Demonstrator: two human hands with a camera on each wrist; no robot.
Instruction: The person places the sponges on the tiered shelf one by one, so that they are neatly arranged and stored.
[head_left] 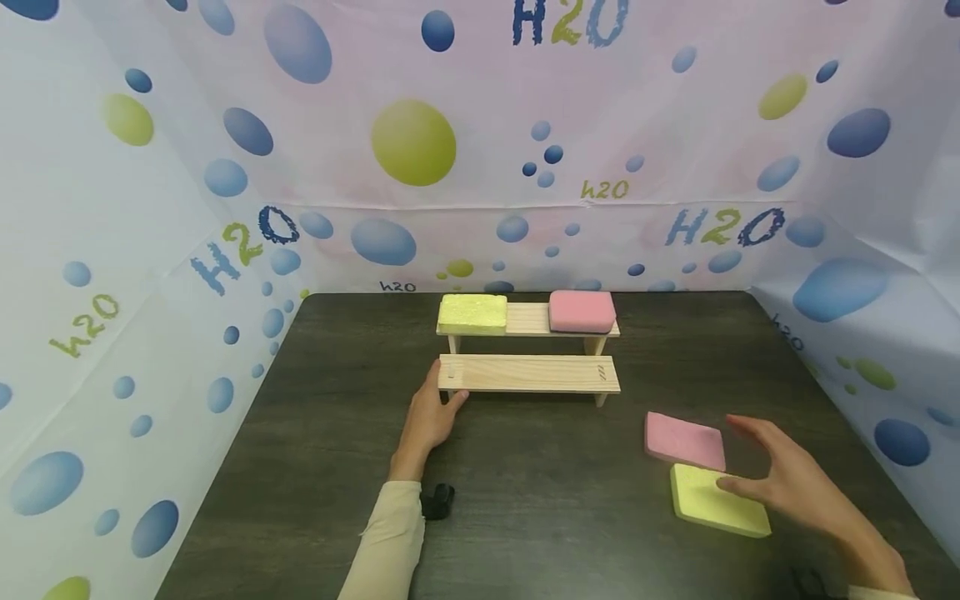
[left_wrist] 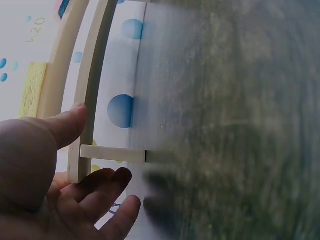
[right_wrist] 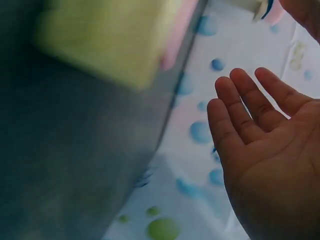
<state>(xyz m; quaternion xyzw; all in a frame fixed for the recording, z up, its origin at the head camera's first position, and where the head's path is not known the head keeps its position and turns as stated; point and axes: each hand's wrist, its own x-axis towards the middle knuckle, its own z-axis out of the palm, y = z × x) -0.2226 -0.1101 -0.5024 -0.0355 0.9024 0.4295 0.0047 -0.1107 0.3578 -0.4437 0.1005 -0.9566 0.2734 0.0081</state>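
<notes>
My left hand (head_left: 429, 417) grips the left end of the front low wooden stand (head_left: 528, 373), its thumb at the near edge and the fingers round the end. In the left wrist view, one short leg (left_wrist: 117, 153) shows beneath the board. My right hand (head_left: 798, 483) hovers at the right with fingers spread and nothing in them. Below it lies a flat yellow sponge (head_left: 716, 502), which the thumb overlaps in the head view. Just beyond that sponge lies a flat pink sponge (head_left: 684, 440).
Behind the front stand is a second wooden stand (head_left: 527, 318). It bears a yellow sponge (head_left: 472, 315) on its left and a pink sponge (head_left: 582, 311) with a dark underside on its right. A bubble-printed curtain (head_left: 480, 183) borders the dark tabletop (head_left: 360, 333) at the back and sides.
</notes>
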